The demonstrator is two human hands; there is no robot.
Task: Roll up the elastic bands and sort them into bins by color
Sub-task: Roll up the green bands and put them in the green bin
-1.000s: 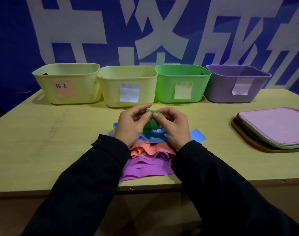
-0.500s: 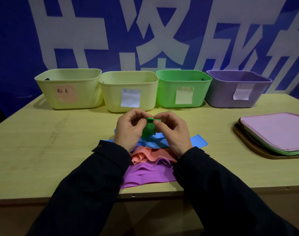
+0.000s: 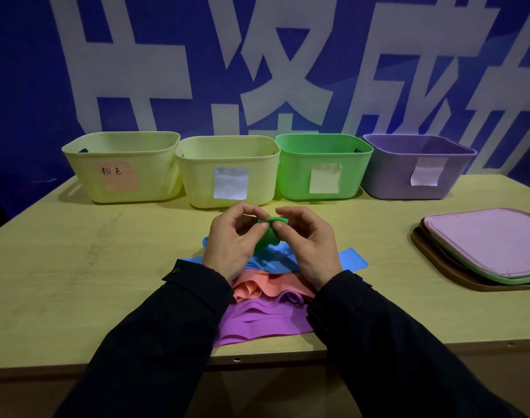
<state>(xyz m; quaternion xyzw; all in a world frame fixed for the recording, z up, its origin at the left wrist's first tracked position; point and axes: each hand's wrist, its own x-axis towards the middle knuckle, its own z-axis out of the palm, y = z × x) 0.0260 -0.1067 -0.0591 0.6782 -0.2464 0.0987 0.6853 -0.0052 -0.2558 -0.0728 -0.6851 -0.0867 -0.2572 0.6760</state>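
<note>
Left hand and right hand both pinch a partly rolled green elastic band above the blue, orange and purple flat bands on the pale wooden surface

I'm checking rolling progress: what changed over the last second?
Little: both hands, left hand and right hand, keep working the green band between fingertips; its roll looks slightly tighter. Nothing was let go. The blue band, orange band, purple band and bins stayed put.

Pale wooden table — four bins, loose bands, stacked lids.
</note>
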